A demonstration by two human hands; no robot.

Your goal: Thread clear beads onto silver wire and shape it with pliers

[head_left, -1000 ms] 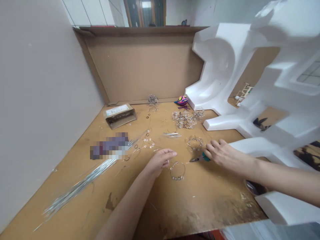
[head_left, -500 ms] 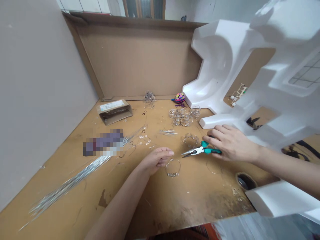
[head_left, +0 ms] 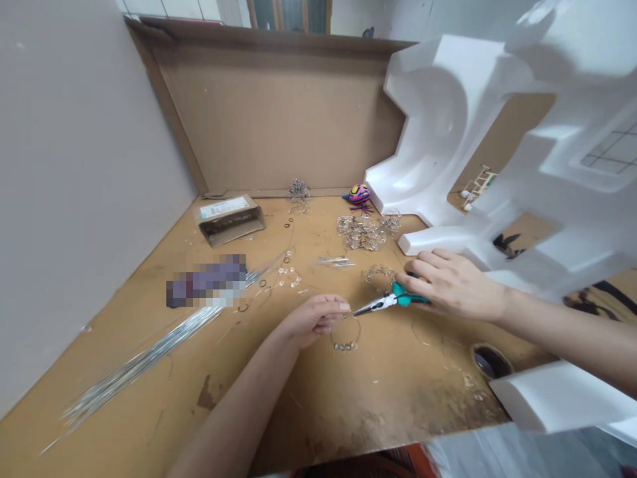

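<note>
My left hand point(head_left: 314, 319) rests on the brown board with its fingers pinched on a wire ring strung with clear beads point(head_left: 345, 335). My right hand point(head_left: 450, 287) grips teal-handled needle-nose pliers point(head_left: 389, 302). Their tip points left and reaches the top of the ring, right by my left fingertips. Another small wire ring point(head_left: 378, 273) lies just behind the pliers.
A bundle of straight silver wires point(head_left: 149, 358) lies at the left. A small cardboard box point(head_left: 229, 218), a heap of finished wire rings point(head_left: 362, 232) and a colourful toy point(head_left: 358, 194) sit farther back. White foam blocks point(head_left: 497, 153) crowd the right. A round hole point(head_left: 490, 362) opens near the board's right edge.
My right hand picked up the pliers from the board and brought them left until the tip meets the beaded ring. My left hand stayed put on the ring.
</note>
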